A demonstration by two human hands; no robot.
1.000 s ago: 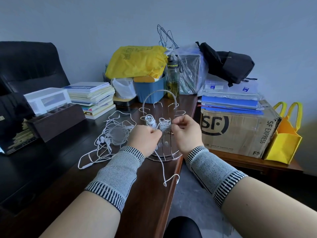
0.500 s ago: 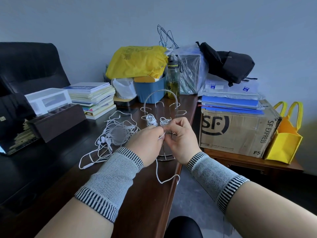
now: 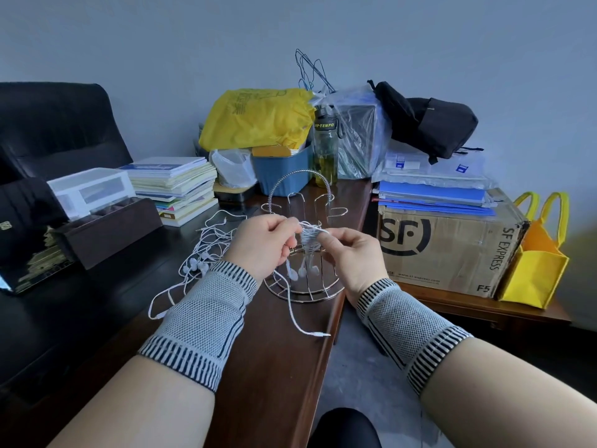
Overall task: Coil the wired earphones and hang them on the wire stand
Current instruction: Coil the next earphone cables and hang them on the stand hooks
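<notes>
A chrome wire stand (image 3: 302, 287) with hooks and an arched handle sits near the desk's right edge. In front of it my left hand (image 3: 263, 245) and my right hand (image 3: 350, 253) both pinch a coiled bundle of white wired earphones (image 3: 309, 236). Its earbuds (image 3: 302, 271) dangle below, and a loose tail runs down to the jack plug (image 3: 318, 334) on the desk. A tangle of more white earphones (image 3: 206, 250) lies to the left on the desk.
A dark wooden desk (image 3: 268, 367) carries a book stack (image 3: 176, 185), a dark box (image 3: 109, 229), a blue bin (image 3: 281, 169), a bottle (image 3: 325, 147) and bags at the back. A cardboard box (image 3: 449, 247) and yellow bag (image 3: 536, 263) stand to the right.
Both hands have drawn back toward me and lifted, bringing a coiled earphone bundle off the stand's hooks area; the loose tail now trails across the desk edge.
</notes>
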